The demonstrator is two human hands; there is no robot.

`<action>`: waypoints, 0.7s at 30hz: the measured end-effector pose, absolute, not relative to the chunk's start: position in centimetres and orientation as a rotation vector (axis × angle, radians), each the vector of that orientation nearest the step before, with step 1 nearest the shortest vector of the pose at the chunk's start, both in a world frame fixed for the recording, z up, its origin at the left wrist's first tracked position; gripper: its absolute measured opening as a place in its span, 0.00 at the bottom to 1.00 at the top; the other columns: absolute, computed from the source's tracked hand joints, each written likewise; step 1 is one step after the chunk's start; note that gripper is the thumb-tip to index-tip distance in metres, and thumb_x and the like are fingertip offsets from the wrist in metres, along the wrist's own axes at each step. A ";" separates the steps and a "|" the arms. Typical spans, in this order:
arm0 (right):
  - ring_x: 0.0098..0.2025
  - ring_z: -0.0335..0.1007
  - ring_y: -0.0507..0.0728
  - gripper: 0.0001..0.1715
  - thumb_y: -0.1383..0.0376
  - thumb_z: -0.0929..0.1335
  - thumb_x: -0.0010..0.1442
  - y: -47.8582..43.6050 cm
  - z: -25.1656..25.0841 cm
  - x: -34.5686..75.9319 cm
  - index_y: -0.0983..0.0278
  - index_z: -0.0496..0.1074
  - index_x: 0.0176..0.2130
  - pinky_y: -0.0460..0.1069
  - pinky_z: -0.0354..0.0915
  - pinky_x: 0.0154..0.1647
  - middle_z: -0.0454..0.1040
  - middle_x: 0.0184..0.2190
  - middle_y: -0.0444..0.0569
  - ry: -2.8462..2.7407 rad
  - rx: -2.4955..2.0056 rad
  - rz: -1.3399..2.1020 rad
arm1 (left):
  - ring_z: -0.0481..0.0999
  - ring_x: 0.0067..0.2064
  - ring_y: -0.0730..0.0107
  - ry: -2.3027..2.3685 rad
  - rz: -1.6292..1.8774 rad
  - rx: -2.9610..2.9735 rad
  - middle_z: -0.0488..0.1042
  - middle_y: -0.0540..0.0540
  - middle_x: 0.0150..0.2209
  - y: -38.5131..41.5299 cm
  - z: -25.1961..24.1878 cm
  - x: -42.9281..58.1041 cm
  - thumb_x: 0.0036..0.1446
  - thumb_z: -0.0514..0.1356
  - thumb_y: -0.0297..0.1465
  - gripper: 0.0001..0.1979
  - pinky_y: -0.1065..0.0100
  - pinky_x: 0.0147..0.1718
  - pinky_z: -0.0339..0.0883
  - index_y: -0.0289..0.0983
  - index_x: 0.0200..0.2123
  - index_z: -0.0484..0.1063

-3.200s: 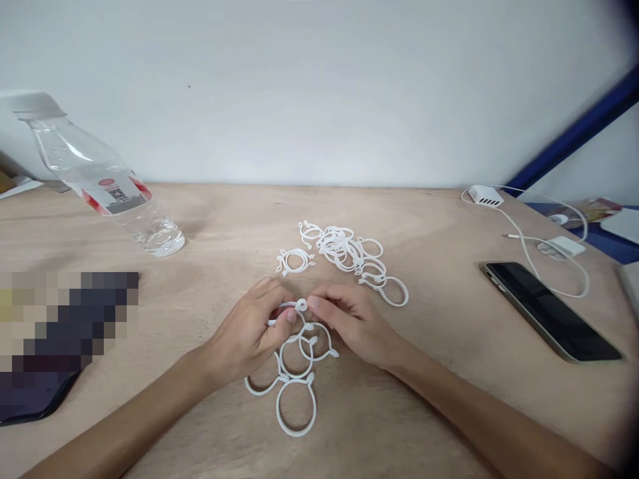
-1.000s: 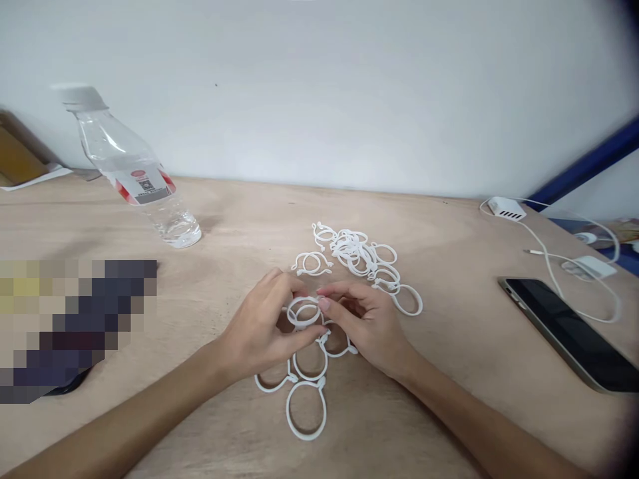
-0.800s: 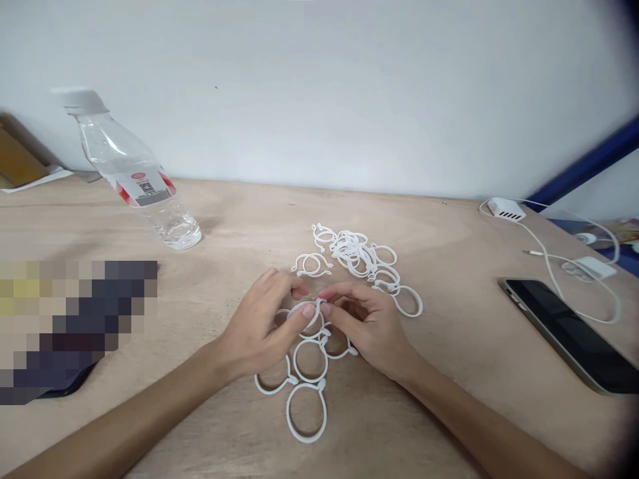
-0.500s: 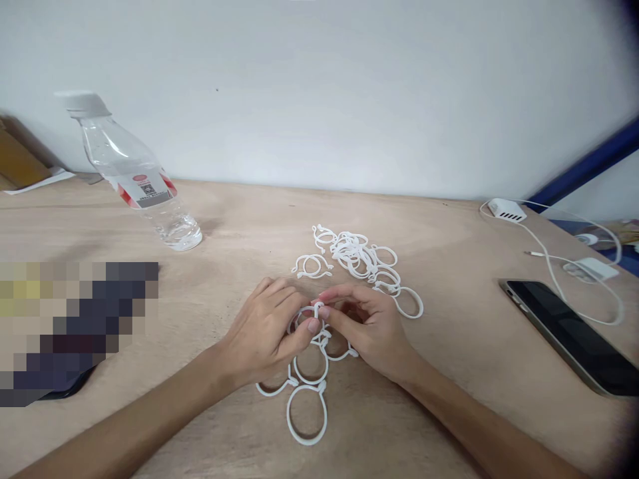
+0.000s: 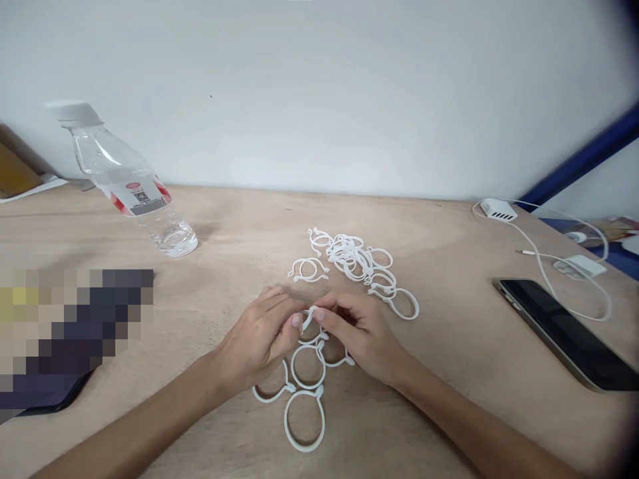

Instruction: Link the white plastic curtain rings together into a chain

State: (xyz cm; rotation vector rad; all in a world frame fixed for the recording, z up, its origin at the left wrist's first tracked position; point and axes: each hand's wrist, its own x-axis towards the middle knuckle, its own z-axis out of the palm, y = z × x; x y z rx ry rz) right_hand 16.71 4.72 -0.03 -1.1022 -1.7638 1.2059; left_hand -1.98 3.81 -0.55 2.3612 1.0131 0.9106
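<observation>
My left hand [image 5: 259, 340] and my right hand [image 5: 360, 338] meet above the wooden table, fingertips pinching a white plastic ring [image 5: 310, 318] seen nearly edge-on. Most of that ring is hidden by my fingers. Directly below my hands lies a chain of linked white rings [image 5: 305, 420], its upper links partly under my fingers. Farther up, a loose tangled pile of similar rings [image 5: 349, 256] sits beyond my right hand, and a single ring pair [image 5: 308, 269] lies beside it.
On the plywood table [image 5: 429, 412] stand a clear water bottle [image 5: 142, 199] at back left and a pixelated dark object [image 5: 74, 332] at left. A black phone [image 5: 559, 334], white charger [image 5: 496, 209] and cable lie at right, below a white wall.
The held ring has turned from a visible loop to nearly edge-on between my fingertips. My hands stay close together, and the whole scene has shifted slightly in view.
</observation>
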 end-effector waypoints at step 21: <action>0.27 0.65 0.51 0.08 0.65 0.67 0.59 4.6 -0.1 16.7 0.63 0.74 0.30 0.47 0.60 0.28 0.72 0.24 0.43 -1.768 -1.048 1.107 | 0.67 0.45 0.60 1.407 0.882 2.303 0.73 0.44 0.43 4.1 -0.5 -2.1 0.65 0.46 0.36 0.16 0.57 0.46 0.58 0.38 0.45 0.71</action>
